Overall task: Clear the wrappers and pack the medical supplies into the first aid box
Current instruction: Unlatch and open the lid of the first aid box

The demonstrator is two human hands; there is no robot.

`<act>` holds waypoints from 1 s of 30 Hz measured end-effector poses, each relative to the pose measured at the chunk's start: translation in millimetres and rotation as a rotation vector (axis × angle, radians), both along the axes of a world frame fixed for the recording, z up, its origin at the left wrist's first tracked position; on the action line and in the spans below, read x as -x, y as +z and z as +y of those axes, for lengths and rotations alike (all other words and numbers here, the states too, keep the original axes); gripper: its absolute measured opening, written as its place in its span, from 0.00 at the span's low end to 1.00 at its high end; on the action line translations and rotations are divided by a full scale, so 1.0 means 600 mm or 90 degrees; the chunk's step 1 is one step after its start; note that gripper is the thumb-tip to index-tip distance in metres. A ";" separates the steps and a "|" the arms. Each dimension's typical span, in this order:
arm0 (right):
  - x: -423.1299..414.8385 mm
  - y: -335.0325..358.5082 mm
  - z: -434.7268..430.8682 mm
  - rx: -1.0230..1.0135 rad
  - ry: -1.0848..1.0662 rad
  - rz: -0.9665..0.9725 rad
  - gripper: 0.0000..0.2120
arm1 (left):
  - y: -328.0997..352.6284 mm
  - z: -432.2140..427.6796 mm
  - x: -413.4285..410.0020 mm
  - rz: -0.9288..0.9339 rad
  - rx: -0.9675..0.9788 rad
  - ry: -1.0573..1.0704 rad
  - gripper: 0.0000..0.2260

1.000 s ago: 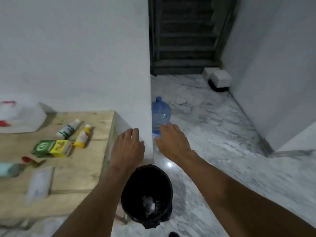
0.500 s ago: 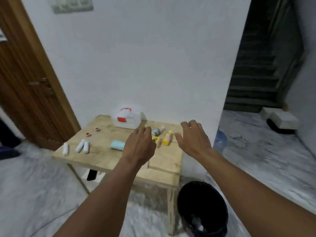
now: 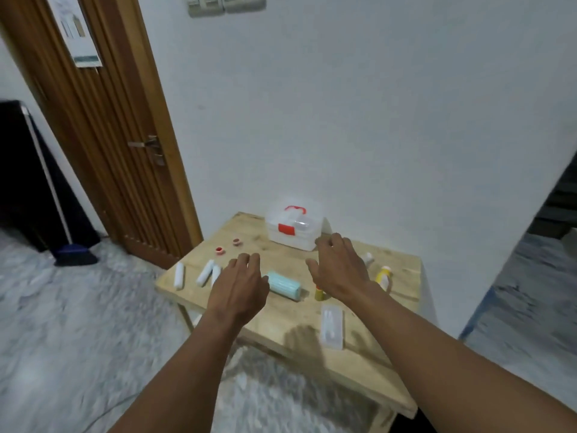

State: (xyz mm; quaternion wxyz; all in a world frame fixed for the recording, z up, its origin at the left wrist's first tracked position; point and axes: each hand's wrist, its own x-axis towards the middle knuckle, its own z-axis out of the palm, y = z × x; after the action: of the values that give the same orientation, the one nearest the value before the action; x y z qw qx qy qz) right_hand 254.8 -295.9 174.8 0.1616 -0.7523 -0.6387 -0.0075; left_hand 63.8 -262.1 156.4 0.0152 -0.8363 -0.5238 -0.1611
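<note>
Both of my hands are empty: the left hand (image 3: 239, 290) hangs palm down with fingers loosely spread and a little curled, and the right hand (image 3: 338, 270) is the same, open and holding nothing, both raised over the wooden table (image 3: 299, 317) rather than resting on it. The risk I see from here is mostly in the clutter: the teal roll (image 3: 284, 284) lies just beside my left hand, between the 2 hands, and being round it could roll off the near edge if I brush it while reaching past. The yellow bottle (image 3: 383, 276) sits just right of my right wrist, and a careless sweep of the forearm could knock it toward the table's right edge. The frame is blurred, so small items are hard to judge, which could make me misplace a grasp. The first aid box (image 3: 293, 234) stands at the back of the table against the wall, just beyond my right fingertips, its lid seemingly down with the red latch facing me, so I judge it needs opening before packing. 3 white rolls (image 3: 204, 273) lie left of my left hand, 2 small red-capped items (image 3: 228, 246) beyond them, and a flat clear packet (image 3: 331, 328) sits near the front edge.
</note>
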 end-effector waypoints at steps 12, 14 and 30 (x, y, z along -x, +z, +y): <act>-0.039 -0.041 0.356 0.011 -0.051 0.045 0.21 | -0.015 0.373 -0.053 0.024 0.057 -0.059 0.20; -0.045 -0.065 0.389 0.031 -0.075 0.059 0.20 | -0.031 0.428 -0.064 0.034 0.071 -0.085 0.20; 0.064 -0.251 0.567 -0.106 -0.577 0.577 0.09 | -0.221 0.772 -0.107 -0.064 0.095 -0.449 0.22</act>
State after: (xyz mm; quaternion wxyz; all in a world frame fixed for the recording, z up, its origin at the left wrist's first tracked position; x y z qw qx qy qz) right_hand 216.7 44.4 24.3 0.4538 -0.8609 -0.1235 0.1939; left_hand 128.2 201.4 23.6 -0.1280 -0.9554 -0.2137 -0.1584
